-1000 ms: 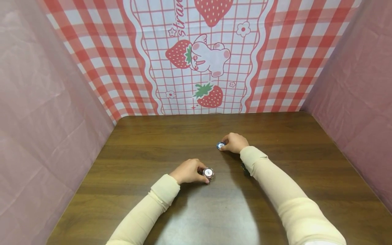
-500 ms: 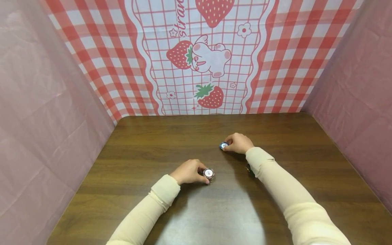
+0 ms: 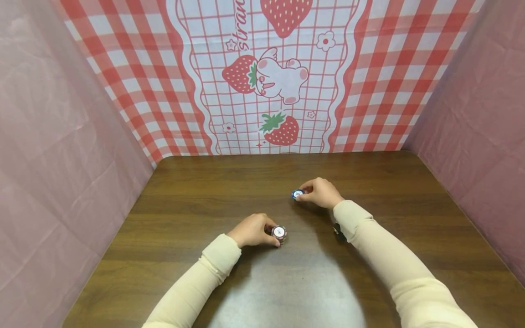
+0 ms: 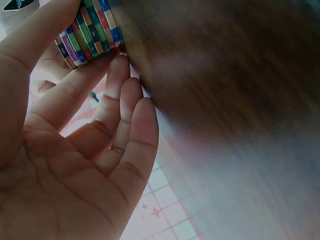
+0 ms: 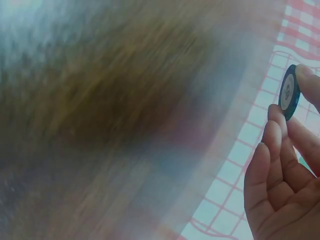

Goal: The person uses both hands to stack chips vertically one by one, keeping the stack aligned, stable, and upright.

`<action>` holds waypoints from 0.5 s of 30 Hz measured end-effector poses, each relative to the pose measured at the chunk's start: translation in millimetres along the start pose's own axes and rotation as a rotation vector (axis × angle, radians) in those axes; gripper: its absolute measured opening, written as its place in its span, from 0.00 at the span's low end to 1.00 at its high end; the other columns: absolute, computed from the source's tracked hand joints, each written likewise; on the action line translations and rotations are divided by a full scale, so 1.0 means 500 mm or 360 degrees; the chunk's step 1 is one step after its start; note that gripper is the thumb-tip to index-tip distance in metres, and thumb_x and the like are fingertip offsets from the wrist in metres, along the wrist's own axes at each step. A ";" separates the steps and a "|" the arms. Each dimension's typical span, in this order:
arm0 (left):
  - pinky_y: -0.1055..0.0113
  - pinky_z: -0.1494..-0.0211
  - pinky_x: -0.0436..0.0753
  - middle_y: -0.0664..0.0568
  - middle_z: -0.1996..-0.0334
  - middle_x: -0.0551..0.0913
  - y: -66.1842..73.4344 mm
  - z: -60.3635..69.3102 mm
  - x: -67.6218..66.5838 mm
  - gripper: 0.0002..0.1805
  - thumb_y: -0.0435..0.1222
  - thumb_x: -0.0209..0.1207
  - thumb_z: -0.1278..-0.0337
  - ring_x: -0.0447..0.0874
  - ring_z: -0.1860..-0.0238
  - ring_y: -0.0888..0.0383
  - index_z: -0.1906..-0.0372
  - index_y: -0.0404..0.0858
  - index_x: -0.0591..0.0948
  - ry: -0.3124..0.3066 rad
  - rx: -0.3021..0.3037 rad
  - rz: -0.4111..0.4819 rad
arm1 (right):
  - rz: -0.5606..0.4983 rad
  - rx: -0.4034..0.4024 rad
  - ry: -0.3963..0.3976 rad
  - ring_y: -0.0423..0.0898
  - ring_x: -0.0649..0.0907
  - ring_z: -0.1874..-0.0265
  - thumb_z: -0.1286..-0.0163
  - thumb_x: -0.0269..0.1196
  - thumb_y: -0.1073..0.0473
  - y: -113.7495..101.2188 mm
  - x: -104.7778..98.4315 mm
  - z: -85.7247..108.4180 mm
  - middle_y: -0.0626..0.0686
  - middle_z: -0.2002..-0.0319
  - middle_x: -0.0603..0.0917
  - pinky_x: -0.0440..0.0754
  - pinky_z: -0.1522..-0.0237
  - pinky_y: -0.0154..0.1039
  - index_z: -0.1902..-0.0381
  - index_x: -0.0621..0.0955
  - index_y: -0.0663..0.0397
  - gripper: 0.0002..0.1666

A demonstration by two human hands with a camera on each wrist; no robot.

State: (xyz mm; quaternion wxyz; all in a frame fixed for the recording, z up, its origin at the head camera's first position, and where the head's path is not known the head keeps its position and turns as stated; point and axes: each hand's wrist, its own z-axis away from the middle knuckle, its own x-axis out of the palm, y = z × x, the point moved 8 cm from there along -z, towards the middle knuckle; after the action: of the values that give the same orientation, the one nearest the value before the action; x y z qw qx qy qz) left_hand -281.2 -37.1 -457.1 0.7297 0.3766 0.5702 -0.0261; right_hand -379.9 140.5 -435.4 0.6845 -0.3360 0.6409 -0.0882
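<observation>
In the head view my left hand point(image 3: 253, 229) grips a stack of poker chips point(image 3: 279, 233) between thumb and fingers, at the middle of the table. The top chip is brownish with a white centre. Seen from the left wrist, the stack point(image 4: 89, 34) shows several chips with coloured edges, low beside the wood. Farther back and to the right, my right hand point(image 3: 321, 192) pinches a blue poker chip point(image 3: 298, 194) with a white centre. The right wrist view shows that chip point(image 5: 288, 93) edge-on between thumb and fingertips, the other fingers loosely bent.
The brown wooden table point(image 3: 213, 182) reaches back to a red-and-white checked cloth point(image 3: 143, 68) with strawberry prints. Pink cloth walls stand at left point(image 3: 61, 136) and right point(image 3: 471, 136). A small dark object point(image 3: 338, 231) shows partly under the right cuff.
My right hand has shifted slightly right with the blue chip, then a touch back left, and its forearm has swung right. My left hand and the stack stay in place.
</observation>
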 end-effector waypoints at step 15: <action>0.72 0.61 0.75 0.62 0.69 0.86 0.000 0.000 0.000 0.18 0.48 0.75 0.58 0.75 0.68 0.68 0.59 0.47 0.89 -0.0001 0.0004 0.0014 | -0.0310 -0.0130 0.0101 0.41 0.79 0.71 0.45 0.74 0.51 -0.033 -0.011 0.035 0.51 0.68 0.88 0.77 0.68 0.33 0.59 0.88 0.55 0.18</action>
State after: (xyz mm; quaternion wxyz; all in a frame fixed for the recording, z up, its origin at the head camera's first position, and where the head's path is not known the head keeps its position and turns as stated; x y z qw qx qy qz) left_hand -281.2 -37.1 -457.3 0.7295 0.3801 0.5681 -0.0238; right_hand -359.2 136.9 -422.2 0.6377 -0.4212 0.6298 -0.1389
